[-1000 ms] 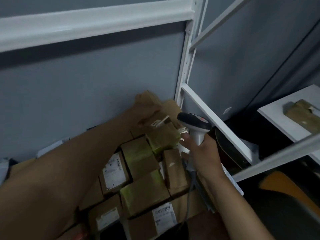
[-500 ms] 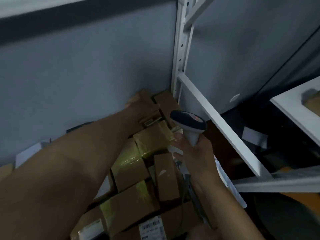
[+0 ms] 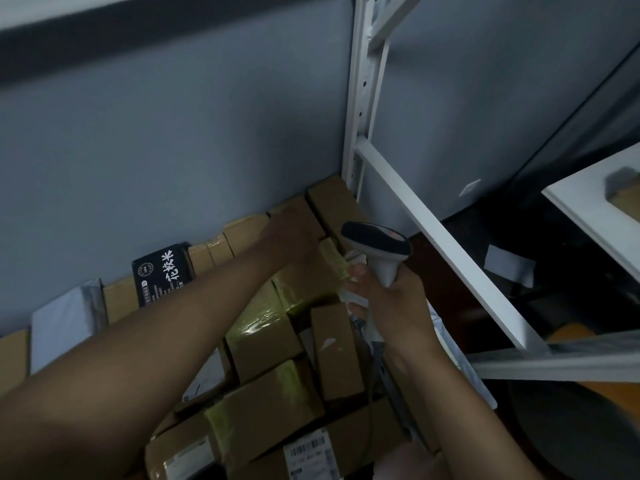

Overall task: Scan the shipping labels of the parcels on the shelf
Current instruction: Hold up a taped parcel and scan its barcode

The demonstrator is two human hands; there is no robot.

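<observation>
In the head view, the right hand [image 3: 391,303] grips the handle of a white barcode scanner [image 3: 377,251], fingers [image 3: 356,271] curled round it, its dark head aimed toward the back corner of the shelf. The left hand [image 3: 287,230] reaches across the pile to the cardboard parcels [image 3: 332,206] standing against the grey wall [image 3: 173,133] by the white upright [image 3: 360,98]. It rests on or against a box there, but blur hides whether its fingers are curled round an edge or lie flat; I cannot tell.

The step in hand seems to be turning up a back-row parcel so its label faces the scanner. To do it well, the left hand should tip the box until the label is flat to the scanner head and free of tape glare, and the scanner should be held off the label rather than pressed close. The arm crosses over several loose boxes, so lifting rather than dragging would avoid toppling them.

The parcels are small brown cartons, many wrapped in glossy yellowish tape [image 3: 263,323], packed tightly and at odd angles. One near the bottom edge shows a white shipping label [image 3: 311,455] with a barcode; another label [image 3: 188,462] shows at lower left. A black printed box [image 3: 162,271] and a grey mailer bag [image 3: 65,317] stand at the back left.
</observation>
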